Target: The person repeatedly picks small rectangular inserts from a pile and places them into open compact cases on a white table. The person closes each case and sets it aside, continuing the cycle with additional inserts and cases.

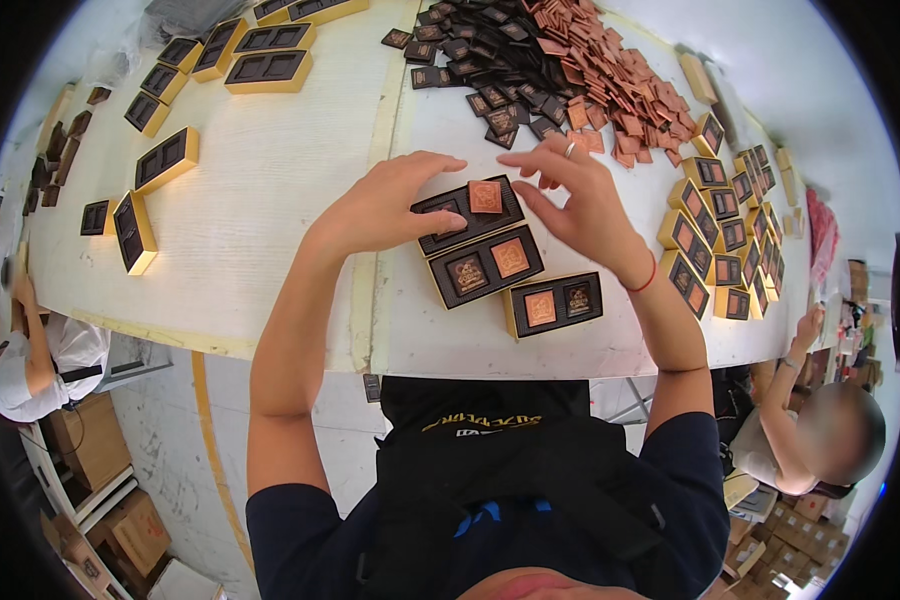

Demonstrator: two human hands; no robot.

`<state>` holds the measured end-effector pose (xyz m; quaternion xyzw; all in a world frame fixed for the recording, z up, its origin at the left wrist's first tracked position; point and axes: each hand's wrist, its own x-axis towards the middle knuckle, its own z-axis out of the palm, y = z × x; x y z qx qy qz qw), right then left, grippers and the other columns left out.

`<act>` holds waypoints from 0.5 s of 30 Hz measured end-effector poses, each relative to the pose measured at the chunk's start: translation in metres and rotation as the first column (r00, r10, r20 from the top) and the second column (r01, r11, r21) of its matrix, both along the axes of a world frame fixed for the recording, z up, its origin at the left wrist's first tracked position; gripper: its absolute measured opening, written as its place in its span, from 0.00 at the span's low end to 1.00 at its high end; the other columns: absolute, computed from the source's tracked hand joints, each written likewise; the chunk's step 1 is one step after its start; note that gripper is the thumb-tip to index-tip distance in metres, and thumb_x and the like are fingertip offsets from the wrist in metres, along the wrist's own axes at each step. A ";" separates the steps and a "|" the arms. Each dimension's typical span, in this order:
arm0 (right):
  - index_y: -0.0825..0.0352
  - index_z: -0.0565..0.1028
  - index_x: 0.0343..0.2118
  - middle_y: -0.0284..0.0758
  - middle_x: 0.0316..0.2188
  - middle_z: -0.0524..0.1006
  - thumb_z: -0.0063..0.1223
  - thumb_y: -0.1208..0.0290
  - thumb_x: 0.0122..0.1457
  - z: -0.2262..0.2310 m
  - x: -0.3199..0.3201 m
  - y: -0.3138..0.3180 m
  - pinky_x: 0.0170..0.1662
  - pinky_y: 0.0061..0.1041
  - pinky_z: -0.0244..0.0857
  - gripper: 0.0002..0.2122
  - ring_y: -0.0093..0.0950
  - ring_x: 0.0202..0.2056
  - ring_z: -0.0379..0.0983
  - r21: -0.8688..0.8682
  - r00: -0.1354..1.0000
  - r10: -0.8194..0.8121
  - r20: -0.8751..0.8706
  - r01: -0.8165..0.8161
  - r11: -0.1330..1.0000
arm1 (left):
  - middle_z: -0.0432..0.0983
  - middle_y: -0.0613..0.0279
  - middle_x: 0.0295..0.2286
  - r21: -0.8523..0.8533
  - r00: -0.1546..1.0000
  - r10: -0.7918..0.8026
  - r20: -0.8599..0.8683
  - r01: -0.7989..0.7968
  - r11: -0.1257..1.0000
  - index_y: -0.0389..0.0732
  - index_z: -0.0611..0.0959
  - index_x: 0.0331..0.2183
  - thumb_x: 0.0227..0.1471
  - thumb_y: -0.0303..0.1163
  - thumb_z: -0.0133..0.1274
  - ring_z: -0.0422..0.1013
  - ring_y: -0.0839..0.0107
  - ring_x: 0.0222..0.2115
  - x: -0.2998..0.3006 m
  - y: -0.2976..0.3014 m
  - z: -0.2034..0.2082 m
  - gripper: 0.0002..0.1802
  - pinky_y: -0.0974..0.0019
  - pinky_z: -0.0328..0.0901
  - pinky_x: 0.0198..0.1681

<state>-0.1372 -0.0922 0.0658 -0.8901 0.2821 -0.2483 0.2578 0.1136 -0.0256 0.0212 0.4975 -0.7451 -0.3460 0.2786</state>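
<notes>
Three small gold-sided boxes with black two-compartment inserts stand close together before me. In the farthest box (478, 225), a copper-coloured square (485, 197) sits askew over the right compartment. A dark square there is partly hidden by the thumb of my left hand (390, 203), which reaches over the box's left end with fingers apart. My right hand (582, 195), with a ring and a red wrist cord, hovers at the right end of the same box, fingers spread and holding nothing. The middle box (478, 300) and the near box (582, 320) each hold one dark and one copper-coloured square.
Beyond my hands lie heaps of dark squares (505, 55) and copper-coloured squares (620, 85). Filled boxes (715, 235) crowd the table's right side. Boxes with bare inserts (167, 160) stand at left. Other people are at the left edge (45, 365) and right edge (800, 435).
</notes>
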 end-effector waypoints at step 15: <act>0.67 0.76 0.40 0.28 0.25 0.73 0.62 0.76 0.57 -0.014 0.014 -0.011 0.30 0.17 0.64 0.09 0.17 0.25 0.69 0.319 0.992 -0.067 -0.104 0.097 0.943 | 0.69 0.48 0.57 0.006 0.996 -0.047 0.074 0.047 0.999 0.40 0.71 0.59 0.42 0.46 0.69 0.64 0.52 0.58 0.001 0.002 0.003 0.45 0.55 0.59 0.62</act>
